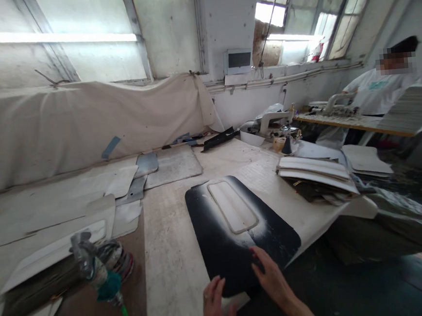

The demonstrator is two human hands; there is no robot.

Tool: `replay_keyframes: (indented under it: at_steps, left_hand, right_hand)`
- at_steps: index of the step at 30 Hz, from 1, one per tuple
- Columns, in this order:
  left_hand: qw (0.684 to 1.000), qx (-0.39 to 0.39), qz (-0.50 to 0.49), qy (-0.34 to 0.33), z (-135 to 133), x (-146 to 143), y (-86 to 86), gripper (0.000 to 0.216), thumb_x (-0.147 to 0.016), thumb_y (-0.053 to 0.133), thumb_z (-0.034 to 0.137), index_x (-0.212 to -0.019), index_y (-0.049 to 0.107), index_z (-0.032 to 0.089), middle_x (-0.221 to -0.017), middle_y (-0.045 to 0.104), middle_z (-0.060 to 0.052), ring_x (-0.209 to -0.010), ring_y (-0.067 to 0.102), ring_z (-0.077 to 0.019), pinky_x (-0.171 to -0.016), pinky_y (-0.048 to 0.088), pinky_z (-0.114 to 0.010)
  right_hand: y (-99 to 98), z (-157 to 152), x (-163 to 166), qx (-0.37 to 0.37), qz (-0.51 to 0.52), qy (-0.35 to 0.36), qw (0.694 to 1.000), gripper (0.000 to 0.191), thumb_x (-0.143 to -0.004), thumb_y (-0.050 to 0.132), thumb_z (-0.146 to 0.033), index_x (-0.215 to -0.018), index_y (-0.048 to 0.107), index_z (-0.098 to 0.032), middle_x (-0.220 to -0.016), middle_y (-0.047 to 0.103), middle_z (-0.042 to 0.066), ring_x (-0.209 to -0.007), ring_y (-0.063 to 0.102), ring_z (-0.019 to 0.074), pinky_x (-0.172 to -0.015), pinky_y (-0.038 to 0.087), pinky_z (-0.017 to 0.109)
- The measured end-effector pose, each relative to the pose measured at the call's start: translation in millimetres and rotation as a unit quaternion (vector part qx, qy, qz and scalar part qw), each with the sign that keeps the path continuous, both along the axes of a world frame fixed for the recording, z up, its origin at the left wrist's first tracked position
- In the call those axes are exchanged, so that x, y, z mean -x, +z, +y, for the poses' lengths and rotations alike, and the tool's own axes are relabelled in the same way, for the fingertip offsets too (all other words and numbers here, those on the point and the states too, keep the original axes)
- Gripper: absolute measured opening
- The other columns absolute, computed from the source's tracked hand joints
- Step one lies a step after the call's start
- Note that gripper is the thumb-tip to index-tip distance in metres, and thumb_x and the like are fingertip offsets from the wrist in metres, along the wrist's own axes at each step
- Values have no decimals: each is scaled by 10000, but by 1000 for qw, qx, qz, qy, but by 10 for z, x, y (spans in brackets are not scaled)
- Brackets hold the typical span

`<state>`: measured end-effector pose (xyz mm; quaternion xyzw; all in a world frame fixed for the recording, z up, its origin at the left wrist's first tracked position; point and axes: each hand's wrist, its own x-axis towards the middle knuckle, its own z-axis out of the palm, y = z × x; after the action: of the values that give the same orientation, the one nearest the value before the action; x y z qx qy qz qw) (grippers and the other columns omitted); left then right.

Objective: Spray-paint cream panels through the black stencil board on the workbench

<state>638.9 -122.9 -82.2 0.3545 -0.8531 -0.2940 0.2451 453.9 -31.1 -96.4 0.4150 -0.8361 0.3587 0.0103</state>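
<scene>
A black rounded panel (217, 240) lies on the worktable (168, 259), with a pale oblong piece (232, 206) resting on its upper half amid white overspray. My left hand (216, 307) rests with fingers stretched on the panel's near edge. Flat on the panel's near right part lies my right hand (274, 280), fingers spread. Neither hand holds anything.
A spray gun (96, 274) with a green hose hangs at the lower left. Grey and white cut pieces (150, 175) lie farther back. A stack of white sheets (316, 171) sits at the table's right. Another person (381, 91) works at a far bench by a sewing machine (276, 121).
</scene>
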Motion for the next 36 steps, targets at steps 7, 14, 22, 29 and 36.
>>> replay_keyframes:
  at_steps: [7,14,22,29,36]
  left_hand:
    - [962,19,-207,-178,220,1160,-41,801,-610,649,447,-1318,375,193,-1432,314,-100,-1313,230,-336,-1072,190,-492]
    - [959,26,-195,-205,200,1205,173,481,-725,470,256,-1204,504,241,-1290,499,-50,-1203,370,-269,-983,320,-450]
    - [997,-29,-66,-10,-250,1451,178,364,-841,309,262,-1024,601,147,-965,669,-111,-909,602,-219,-862,436,-368]
    - [984,-53,60,161,-1355,1498,843,342,-860,325,266,-1055,562,115,-1059,637,-139,-998,586,-218,-876,433,-358]
    - [980,-30,120,153,-1751,1456,1349,270,-832,413,301,-933,610,145,-925,670,-84,-892,609,-205,-820,453,-332]
  right_hand:
    - [-230,653,1006,-105,95,-16,990,412,-733,405,-98,-1103,582,-61,-1183,554,196,-1079,500,322,-863,438,461]
    - [-198,664,1312,-156,146,39,976,355,-764,453,-122,-1093,585,-111,-1008,622,151,-930,548,294,-803,436,410]
    - [-288,652,1431,-176,172,54,968,397,-726,495,-109,-1116,567,-112,-1126,577,141,-983,531,282,-809,456,371]
    - [-435,540,1449,-192,166,47,966,532,-706,282,18,-1143,570,-77,-1150,595,162,-995,581,272,-856,467,400]
    - [-192,433,1758,22,9,-54,998,355,-833,333,-291,-1071,517,-102,-1070,601,201,-938,618,276,-804,508,398]
